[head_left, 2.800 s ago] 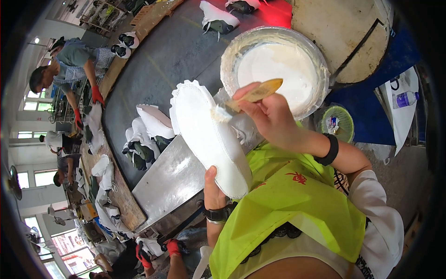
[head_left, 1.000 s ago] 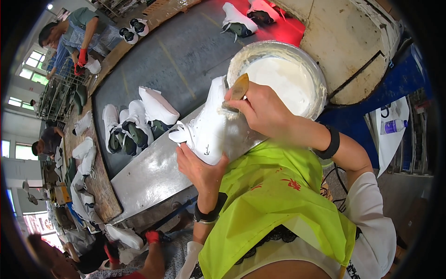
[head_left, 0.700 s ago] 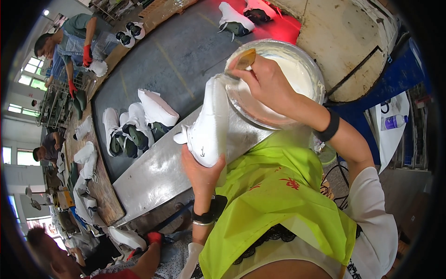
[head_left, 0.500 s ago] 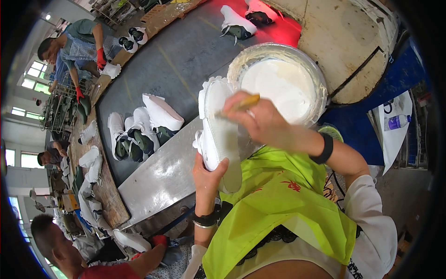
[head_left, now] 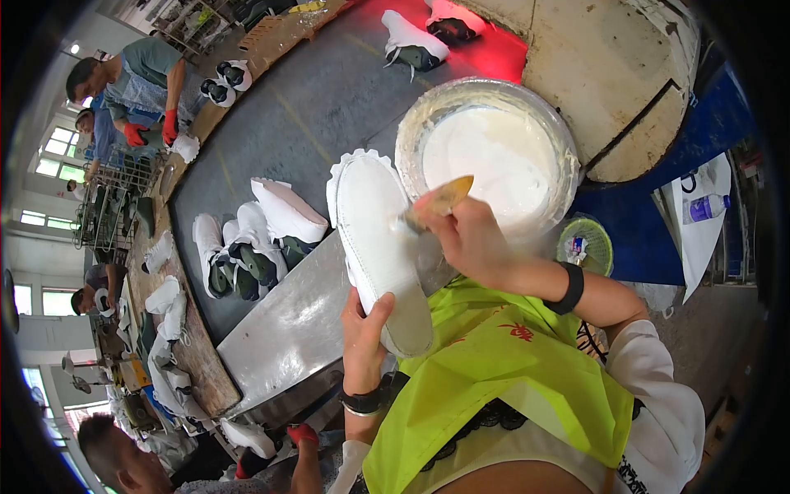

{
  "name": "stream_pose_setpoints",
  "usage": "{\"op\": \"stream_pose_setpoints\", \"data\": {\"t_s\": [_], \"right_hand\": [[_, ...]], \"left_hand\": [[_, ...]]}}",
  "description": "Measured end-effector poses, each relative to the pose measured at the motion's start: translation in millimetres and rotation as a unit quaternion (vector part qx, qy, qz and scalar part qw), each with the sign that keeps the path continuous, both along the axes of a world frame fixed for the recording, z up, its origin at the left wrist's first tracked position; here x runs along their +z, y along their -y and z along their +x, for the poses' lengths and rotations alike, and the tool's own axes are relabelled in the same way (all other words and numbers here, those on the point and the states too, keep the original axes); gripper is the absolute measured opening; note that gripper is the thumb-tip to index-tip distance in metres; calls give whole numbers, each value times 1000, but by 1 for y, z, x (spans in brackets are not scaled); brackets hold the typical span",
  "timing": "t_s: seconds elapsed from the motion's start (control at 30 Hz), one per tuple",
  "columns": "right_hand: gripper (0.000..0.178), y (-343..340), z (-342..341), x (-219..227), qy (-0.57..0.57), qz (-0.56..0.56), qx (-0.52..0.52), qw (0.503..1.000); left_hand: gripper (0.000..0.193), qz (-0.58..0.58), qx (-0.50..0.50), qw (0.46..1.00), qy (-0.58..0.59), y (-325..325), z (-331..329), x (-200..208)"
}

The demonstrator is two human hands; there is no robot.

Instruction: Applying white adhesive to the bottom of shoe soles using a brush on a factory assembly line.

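A white shoe upper (head_left: 374,239) is tilted with its flat underside toward me. Near its lower end my left hand (head_left: 366,333) grips it, thumb on the near edge. My right hand (head_left: 471,237) is closed round the wooden handle of a brush (head_left: 444,198). The bristles touch the right side of the underside, partly smeared by motion. Just beyond the right hand stands a round metal basin (head_left: 569,165) of milky white liquid (head_left: 494,156), its rim crusted with the same stuff.
White shoes and dark soles (head_left: 247,247) sit on the dark conveyor belt (head_left: 317,107), beside a metal ledge (head_left: 288,317). Red light falls on shoes farther up. A green basket (head_left: 609,243) stands right of my arm. Co-workers in red gloves (head_left: 170,125) work at the left.
The shoe upper has turned, showing its underside more squarely. My right hand and the brush have moved down and slightly right. A co-worker at the upper left has drawn both gloved hands together.
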State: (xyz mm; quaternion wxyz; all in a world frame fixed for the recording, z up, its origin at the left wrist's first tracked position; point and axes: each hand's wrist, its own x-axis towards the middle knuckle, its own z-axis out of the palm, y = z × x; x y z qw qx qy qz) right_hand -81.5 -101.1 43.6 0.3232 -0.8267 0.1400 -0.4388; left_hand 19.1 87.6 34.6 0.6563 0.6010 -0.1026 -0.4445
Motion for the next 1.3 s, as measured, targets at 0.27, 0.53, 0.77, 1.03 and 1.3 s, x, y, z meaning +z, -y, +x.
{"op": "stream_pose_setpoints", "data": {"t_s": [0.27, 0.53, 0.77, 1.03, 1.3], "right_hand": [[21, 43, 31, 29, -11, 276, -10, 961], [17, 56, 24, 25, -31, 398, 15, 917], [11, 115, -2, 20, 31, 366, -39, 929], [11, 143, -19, 13, -15, 349, -106, 931], [11, 135, -24, 26, -30, 367, -50, 928]], "left_hand": [[53, -4, -20, 1000, 9, 20, 11, 6], [52, 49, -52, 996, -44, 122, 129, -10], [56, 36, -73, 994, 76, 351, 264, -65], [111, 421, 119, 817, 375, 491, 250, -161], [107, 296, 39, 684, 666, 320, 234, -122]]}}
